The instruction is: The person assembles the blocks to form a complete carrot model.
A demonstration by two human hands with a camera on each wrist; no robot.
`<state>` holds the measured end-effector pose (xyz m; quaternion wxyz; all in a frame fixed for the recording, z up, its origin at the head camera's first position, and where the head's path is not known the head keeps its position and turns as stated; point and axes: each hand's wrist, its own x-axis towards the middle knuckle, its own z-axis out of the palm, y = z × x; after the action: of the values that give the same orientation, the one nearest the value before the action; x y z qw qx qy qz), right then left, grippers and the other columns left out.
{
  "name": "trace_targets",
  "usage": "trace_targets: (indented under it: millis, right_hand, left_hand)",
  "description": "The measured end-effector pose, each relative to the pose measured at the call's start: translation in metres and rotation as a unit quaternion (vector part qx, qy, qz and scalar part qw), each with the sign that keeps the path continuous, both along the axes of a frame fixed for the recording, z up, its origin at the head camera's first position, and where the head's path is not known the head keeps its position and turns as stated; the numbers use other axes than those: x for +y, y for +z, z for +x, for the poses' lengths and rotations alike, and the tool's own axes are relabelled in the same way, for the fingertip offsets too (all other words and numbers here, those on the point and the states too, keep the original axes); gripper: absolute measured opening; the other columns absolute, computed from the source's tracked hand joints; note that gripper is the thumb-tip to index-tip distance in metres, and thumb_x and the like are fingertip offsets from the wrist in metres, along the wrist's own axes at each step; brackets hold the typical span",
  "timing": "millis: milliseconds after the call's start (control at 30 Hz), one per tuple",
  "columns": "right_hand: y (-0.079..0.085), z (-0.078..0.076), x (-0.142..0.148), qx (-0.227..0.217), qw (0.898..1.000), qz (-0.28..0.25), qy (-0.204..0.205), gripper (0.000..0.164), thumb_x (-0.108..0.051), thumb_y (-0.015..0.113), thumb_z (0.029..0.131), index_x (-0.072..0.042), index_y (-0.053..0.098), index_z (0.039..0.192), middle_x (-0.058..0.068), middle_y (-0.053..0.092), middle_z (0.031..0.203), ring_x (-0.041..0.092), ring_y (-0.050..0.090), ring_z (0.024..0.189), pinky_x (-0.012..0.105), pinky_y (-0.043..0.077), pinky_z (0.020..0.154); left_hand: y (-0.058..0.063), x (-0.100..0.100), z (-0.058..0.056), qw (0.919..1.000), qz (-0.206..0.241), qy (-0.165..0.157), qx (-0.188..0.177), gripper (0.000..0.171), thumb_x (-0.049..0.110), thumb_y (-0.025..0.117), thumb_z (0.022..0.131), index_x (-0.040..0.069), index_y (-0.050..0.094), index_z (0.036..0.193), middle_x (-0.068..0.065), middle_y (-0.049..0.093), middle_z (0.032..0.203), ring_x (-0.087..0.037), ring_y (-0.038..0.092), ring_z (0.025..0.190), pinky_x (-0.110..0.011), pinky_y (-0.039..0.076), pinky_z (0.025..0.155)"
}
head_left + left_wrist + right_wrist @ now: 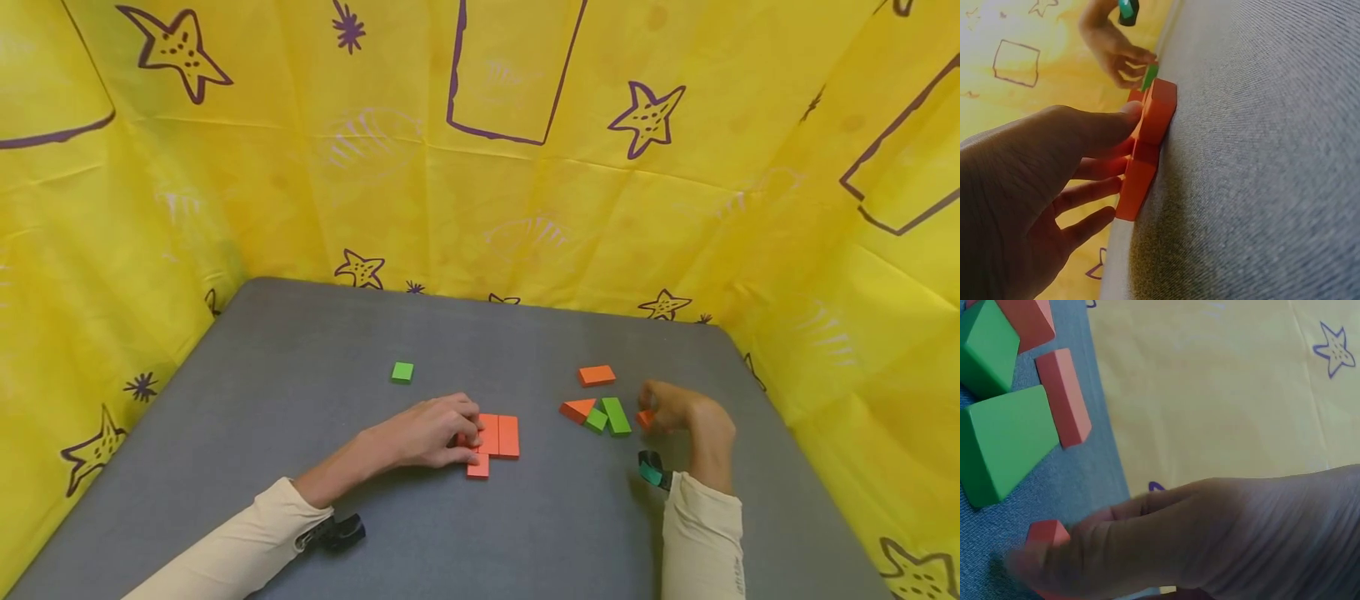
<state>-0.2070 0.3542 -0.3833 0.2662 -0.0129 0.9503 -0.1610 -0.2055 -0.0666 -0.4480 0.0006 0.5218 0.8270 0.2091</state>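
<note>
Near the middle of the grey table, my left hand [442, 429] rests on a flat group of orange blocks [508, 437]. Its thumb is at a small orange block [477, 468] on the near side; the other fingers, spread and slightly bent, touch the left part of the group. In the left wrist view these orange blocks [1138, 181] stand edge to edge. To the right, my right hand [678, 408] pinches a small orange block [644, 419] between thumb and fingers. The thumb covers part of that block [1047, 532] in the right wrist view.
Left of the right hand lie an orange triangular block [577, 410], a small green block [596, 421] and a longer green block [616, 416]. Behind them is an orange rectangular block [596, 376]. A green block [402, 372] sits farther left. Yellow cloth [480, 208] surrounds the table.
</note>
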Motion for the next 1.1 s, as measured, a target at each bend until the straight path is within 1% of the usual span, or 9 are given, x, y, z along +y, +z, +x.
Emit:
trace_targets:
  millis: [233,333,433,500,600,700,800,933,1100]
  right_hand:
    - [-0.002,0.0,-0.001,0.019,0.999,0.014,0.026,0.008,-0.003,0.073,0.081,-0.003,0.067,0.086,-0.001,0.049,0.074,0.017,0.046,0.072,0.03,0.034,0.063]
    - [0.01,0.004,-0.006,0.039,0.998,0.025,0.044,0.007,-0.004,0.072,0.084,-0.002,0.068,0.089,0.001,0.057,0.079,0.019,0.05,0.076,0.031,0.041,0.066]
    - [0.028,0.01,-0.022,0.064,0.996,0.011,0.067,0.015,-0.005,0.075,0.086,0.0,0.066,0.097,0.007,0.065,0.09,0.022,0.055,0.081,0.034,0.049,0.07]
    - [0.038,0.013,-0.039,0.077,0.992,-0.006,0.097,0.018,-0.005,0.077,0.086,-0.001,0.066,0.099,0.007,0.066,0.092,0.021,0.055,0.081,0.033,0.051,0.071]
    - [0.045,0.016,-0.073,0.086,0.983,-0.033,0.157,0.015,-0.003,0.078,0.083,-0.006,0.067,0.094,0.002,0.063,0.084,0.014,0.053,0.075,0.027,0.047,0.067]
    - [0.041,0.016,-0.112,0.081,0.97,-0.032,0.227,0.016,-0.003,0.079,0.082,-0.011,0.066,0.087,-0.004,0.06,0.078,0.007,0.05,0.07,0.022,0.044,0.065]
    - [0.03,0.016,-0.151,0.049,0.96,-0.026,0.275,0.022,-0.005,0.084,0.08,-0.013,0.064,0.086,-0.006,0.056,0.076,0.007,0.048,0.069,0.021,0.042,0.064]
    - [0.012,0.015,-0.188,0.012,0.949,-0.022,0.315,0.03,-0.005,0.089,0.075,-0.013,0.062,0.083,-0.007,0.054,0.072,0.008,0.046,0.065,0.021,0.039,0.062]
    - [-0.003,0.015,-0.208,0.001,0.942,-0.011,0.337,0.031,-0.007,0.092,0.074,-0.011,0.062,0.082,-0.008,0.051,0.069,0.006,0.044,0.062,0.02,0.036,0.059]
  left_hand:
    - [0.0,0.003,0.002,0.9999,-0.006,0.014,0.003,0.019,0.037,0.082,0.091,0.019,0.075,0.09,0.006,0.062,0.093,-0.009,0.054,0.098,-0.021,0.051,0.08]
    - [0.001,0.004,0.003,0.9998,-0.007,0.015,-0.003,0.019,0.036,0.082,0.091,0.019,0.075,0.09,0.006,0.061,0.093,-0.009,0.054,0.098,-0.021,0.051,0.081]
    - [0.001,0.004,0.003,0.9998,-0.008,0.016,-0.005,0.019,0.036,0.082,0.091,0.019,0.075,0.09,0.006,0.061,0.092,-0.009,0.054,0.097,-0.021,0.05,0.081]
    - [0.001,0.004,0.003,0.9998,-0.009,0.017,-0.007,0.019,0.036,0.083,0.09,0.019,0.075,0.09,0.006,0.061,0.092,-0.009,0.053,0.097,-0.021,0.05,0.081]
    - [0.002,0.004,0.003,0.9997,-0.011,0.02,-0.009,0.02,0.036,0.083,0.09,0.018,0.075,0.09,0.005,0.061,0.093,-0.01,0.053,0.097,-0.021,0.05,0.081]
    - [0.003,0.003,0.004,0.9997,-0.011,0.021,-0.006,0.02,0.036,0.083,0.09,0.018,0.074,0.09,0.005,0.061,0.092,-0.01,0.054,0.097,-0.022,0.05,0.08]
    - [0.002,0.003,0.004,0.9997,-0.01,0.02,0.006,0.022,0.038,0.083,0.09,0.018,0.074,0.091,0.005,0.06,0.092,-0.01,0.054,0.098,-0.022,0.05,0.081]
    - [-0.001,0.005,0.004,0.9995,-0.01,0.016,0.027,0.026,0.043,0.083,0.089,0.018,0.074,0.091,0.005,0.057,0.09,-0.012,0.054,0.099,-0.022,0.048,0.079]
    - [0.0,0.006,0.005,0.999,-0.023,0.024,0.03,0.028,0.044,0.085,0.087,0.018,0.075,0.093,0.004,0.057,0.092,-0.013,0.054,0.1,-0.022,0.044,0.078]
